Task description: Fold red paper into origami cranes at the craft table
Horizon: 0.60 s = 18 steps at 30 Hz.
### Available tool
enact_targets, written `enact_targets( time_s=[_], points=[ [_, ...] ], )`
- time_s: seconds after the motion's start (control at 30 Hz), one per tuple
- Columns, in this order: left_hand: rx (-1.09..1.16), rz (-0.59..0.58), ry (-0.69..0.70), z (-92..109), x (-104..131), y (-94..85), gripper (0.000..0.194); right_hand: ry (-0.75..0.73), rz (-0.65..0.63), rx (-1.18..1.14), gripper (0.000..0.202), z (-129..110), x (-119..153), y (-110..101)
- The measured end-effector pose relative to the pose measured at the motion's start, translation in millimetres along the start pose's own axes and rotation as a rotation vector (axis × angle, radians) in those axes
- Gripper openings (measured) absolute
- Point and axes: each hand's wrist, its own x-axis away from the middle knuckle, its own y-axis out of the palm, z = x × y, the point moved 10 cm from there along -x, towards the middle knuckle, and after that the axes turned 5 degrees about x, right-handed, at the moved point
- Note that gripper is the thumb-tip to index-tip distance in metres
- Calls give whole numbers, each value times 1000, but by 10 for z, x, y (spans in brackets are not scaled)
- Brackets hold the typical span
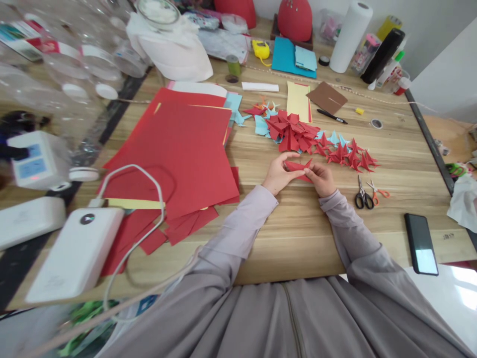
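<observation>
A folded piece of red origami paper (296,166) is held between both hands over the wooden table (283,228). My left hand (280,174) grips its left part, thumb along the near edge and fingers curled behind. My right hand (319,178) pinches the right end, where a pointed tip sticks up. Just beyond the hands lies a heap of folded red paper pieces (292,130). A row of small red paper cranes (345,154) stretches to the right, with light blue ones (337,139) among them.
Large red paper sheets (182,154) are stacked on the left, beside a white power bank (76,253) with a looping cable. Black scissors (363,195), orange scissors (377,192) and a phone (421,243) lie right. A paper towel roll (350,37) stands at the back.
</observation>
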Motion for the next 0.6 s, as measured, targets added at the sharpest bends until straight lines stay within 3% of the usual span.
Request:
enact_targets(
  time_s=[0.17, 0.33, 0.6],
  points=[
    [34, -33, -30, -16, 8, 26, 50, 4, -27, 14, 45, -22, 10, 3],
    [104, -89, -79, -49, 24, 72, 53, 26, -85, -13, 44, -36, 26, 35],
    [85, -80, -65, -43, 14, 49, 60, 27, -73, 10, 44, -25, 24, 7]
  ],
)
